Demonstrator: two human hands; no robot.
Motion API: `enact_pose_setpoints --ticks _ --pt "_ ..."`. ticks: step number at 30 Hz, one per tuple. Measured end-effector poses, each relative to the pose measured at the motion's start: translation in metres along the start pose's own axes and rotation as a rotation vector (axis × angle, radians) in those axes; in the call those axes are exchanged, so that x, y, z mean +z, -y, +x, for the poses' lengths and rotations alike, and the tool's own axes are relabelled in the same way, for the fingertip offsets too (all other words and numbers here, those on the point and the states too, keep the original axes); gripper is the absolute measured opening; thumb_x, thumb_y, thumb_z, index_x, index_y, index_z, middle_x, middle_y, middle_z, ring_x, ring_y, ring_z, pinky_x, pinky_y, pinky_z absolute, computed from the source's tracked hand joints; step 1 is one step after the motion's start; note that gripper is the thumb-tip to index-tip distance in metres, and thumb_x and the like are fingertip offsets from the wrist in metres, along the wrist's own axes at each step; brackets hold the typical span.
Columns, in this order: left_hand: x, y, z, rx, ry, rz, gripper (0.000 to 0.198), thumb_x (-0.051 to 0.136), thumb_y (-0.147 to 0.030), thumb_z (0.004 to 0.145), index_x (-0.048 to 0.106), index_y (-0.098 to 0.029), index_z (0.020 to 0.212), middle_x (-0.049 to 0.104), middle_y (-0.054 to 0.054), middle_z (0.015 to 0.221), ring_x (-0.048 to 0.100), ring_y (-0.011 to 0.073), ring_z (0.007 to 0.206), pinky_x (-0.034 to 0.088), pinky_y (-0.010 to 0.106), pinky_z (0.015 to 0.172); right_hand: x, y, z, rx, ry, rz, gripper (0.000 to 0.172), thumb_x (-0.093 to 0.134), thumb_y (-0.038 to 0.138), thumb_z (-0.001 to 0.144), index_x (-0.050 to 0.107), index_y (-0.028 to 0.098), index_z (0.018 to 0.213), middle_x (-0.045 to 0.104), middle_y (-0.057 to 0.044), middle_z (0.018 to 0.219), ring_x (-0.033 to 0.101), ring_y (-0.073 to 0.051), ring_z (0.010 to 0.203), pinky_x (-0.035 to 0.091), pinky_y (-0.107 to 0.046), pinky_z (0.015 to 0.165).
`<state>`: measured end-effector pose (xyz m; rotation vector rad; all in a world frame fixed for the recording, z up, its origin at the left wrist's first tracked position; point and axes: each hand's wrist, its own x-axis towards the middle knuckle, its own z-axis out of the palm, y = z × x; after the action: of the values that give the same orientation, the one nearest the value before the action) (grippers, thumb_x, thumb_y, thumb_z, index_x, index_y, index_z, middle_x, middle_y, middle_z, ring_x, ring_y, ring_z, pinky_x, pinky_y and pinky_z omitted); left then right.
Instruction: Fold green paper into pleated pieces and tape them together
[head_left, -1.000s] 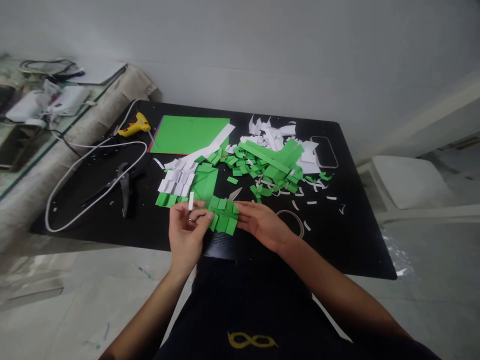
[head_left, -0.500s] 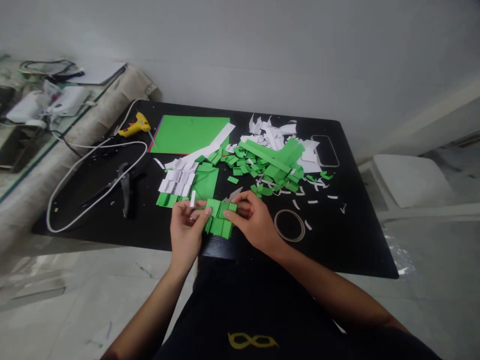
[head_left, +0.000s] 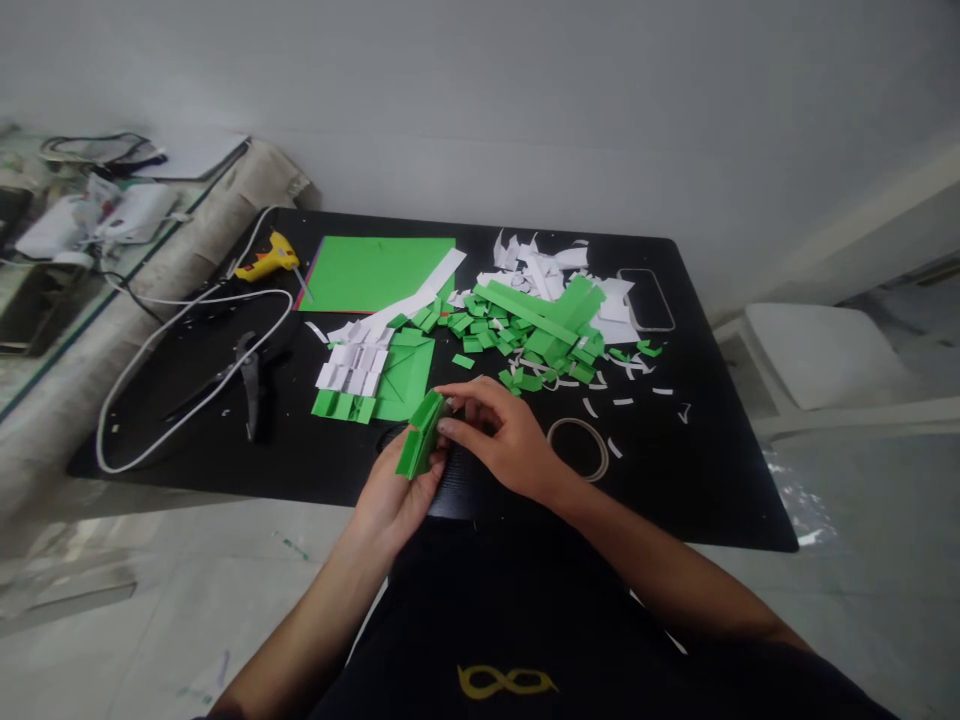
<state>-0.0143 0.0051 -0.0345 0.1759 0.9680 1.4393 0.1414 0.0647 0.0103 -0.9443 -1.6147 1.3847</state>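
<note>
A folded green paper piece (head_left: 418,438) is held tilted, nearly edge-on, above the table's front edge. My left hand (head_left: 397,495) grips it from below and partly lies behind it. My right hand (head_left: 506,435) pinches its upper right side between thumb and fingers. Just beyond, to the left, a woven white paper piece (head_left: 352,368) and a green folded strip (head_left: 343,405) lie beside a green square sheet (head_left: 406,375). A heap of green paper bits (head_left: 555,330) and white scraps (head_left: 536,265) lies farther back.
On the black table (head_left: 697,480) are a tape roll (head_left: 577,449), a clear phone case (head_left: 646,300), green sheets (head_left: 375,270), a yellow glue gun (head_left: 270,258), pliers (head_left: 250,385) and a looping white cable (head_left: 105,430). A white stool (head_left: 825,355) stands at right.
The green paper piece has turned from facing the camera to nearly edge-on. My left hand has rolled under it, and my right hand has shifted its grip. The scissor tips behind no longer show.
</note>
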Motion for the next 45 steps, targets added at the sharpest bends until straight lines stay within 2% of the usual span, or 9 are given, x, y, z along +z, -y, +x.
enact_pose_setpoints --ticks 6,14,18,22,27,30,35,39,45 --pt "0.005 0.006 -0.007 -0.033 -0.033 0.054 0.018 0.088 -0.017 0.08 0.077 -0.017 0.095 0.079 0.006 0.086 0.075 0.0149 0.066 0.064 0.02 0.056 -0.002 -0.001 0.0 -0.005 0.003 -0.009 0.012 0.083 0.032 0.087 0.075 0.025 0.093 0.07 -0.003 0.101 0.063 -0.02 0.088 0.048 -0.033 0.074" --pt "0.007 0.004 -0.016 0.111 -0.053 0.174 0.041 0.096 -0.029 0.069 0.072 -0.018 0.1 0.078 0.004 0.087 0.073 0.0154 0.065 0.062 0.024 0.057 0.002 -0.003 -0.002 0.25 0.064 0.329 0.031 0.088 0.044 0.082 0.067 0.024 0.091 0.072 0.001 0.085 0.068 -0.018 0.079 0.055 -0.032 0.076" --pt "-0.003 -0.002 -0.013 0.262 -0.097 0.175 0.036 0.094 -0.031 0.073 0.067 -0.02 0.094 0.073 -0.001 0.083 0.068 0.0115 0.068 0.057 0.02 0.062 0.004 -0.009 -0.002 0.333 0.06 0.505 0.039 0.092 0.041 0.077 0.069 0.026 0.105 0.078 0.002 0.088 0.074 -0.019 0.082 0.059 -0.035 0.084" --pt "-0.013 -0.019 -0.01 0.548 -0.13 0.241 0.022 0.081 -0.037 0.089 0.066 -0.021 0.09 0.072 0.002 0.096 0.068 0.0143 0.08 0.056 0.025 0.071 0.004 -0.016 -0.003 0.356 -0.049 0.431 0.039 0.093 0.038 0.074 0.077 0.024 0.106 0.081 -0.002 0.094 0.076 -0.022 0.092 0.06 -0.039 0.092" --pt "-0.013 -0.035 -0.02 0.852 -0.036 0.808 0.014 0.072 -0.031 0.098 0.069 -0.022 0.088 0.069 0.006 0.109 0.065 0.0218 0.106 0.05 0.035 0.101 0.004 -0.02 -0.004 0.31 -0.125 0.277 0.025 0.091 0.038 0.075 0.077 0.022 0.088 0.079 -0.003 0.09 0.074 -0.024 0.09 0.06 -0.04 0.092" --pt "-0.007 -0.039 -0.022 0.859 0.096 1.068 0.011 0.071 -0.028 0.098 0.07 -0.023 0.088 0.069 0.008 0.118 0.064 0.0262 0.119 0.047 0.038 0.106 0.005 -0.018 -0.005 0.291 -0.117 0.244 0.024 0.088 0.039 0.078 0.075 0.022 0.087 0.077 -0.003 0.09 0.073 -0.024 0.089 0.06 -0.038 0.087" --pt "-0.001 -0.041 -0.014 0.812 0.22 1.18 0.009 0.068 -0.027 0.099 0.07 -0.024 0.09 0.07 0.009 0.123 0.066 0.0285 0.119 0.051 0.041 0.102 0.004 -0.016 -0.008 0.293 -0.07 0.247 0.021 0.085 0.034 0.081 0.072 0.023 0.093 0.079 -0.003 0.093 0.075 -0.024 0.092 0.059 -0.037 0.087" --pt "-0.001 -0.042 -0.013 0.804 0.228 1.199 0.009 0.067 -0.027 0.1 0.07 -0.024 0.091 0.071 0.009 0.121 0.067 0.0276 0.116 0.052 0.04 0.101 0.004 -0.015 -0.01 0.291 -0.045 0.26 0.026 0.082 0.033 0.083 0.076 0.024 0.107 0.082 -0.004 0.102 0.077 -0.026 0.101 0.06 -0.04 0.092" --pt "-0.001 -0.041 -0.017 0.827 0.215 1.209 0.009 0.067 -0.025 0.099 0.069 -0.024 0.09 0.071 0.009 0.119 0.068 0.0269 0.113 0.053 0.039 0.098 0.005 -0.014 -0.01 0.307 -0.078 0.278 0.023 0.086 0.036 0.08 0.078 0.024 0.098 0.082 -0.004 0.102 0.077 -0.026 0.102 0.059 -0.042 0.096"
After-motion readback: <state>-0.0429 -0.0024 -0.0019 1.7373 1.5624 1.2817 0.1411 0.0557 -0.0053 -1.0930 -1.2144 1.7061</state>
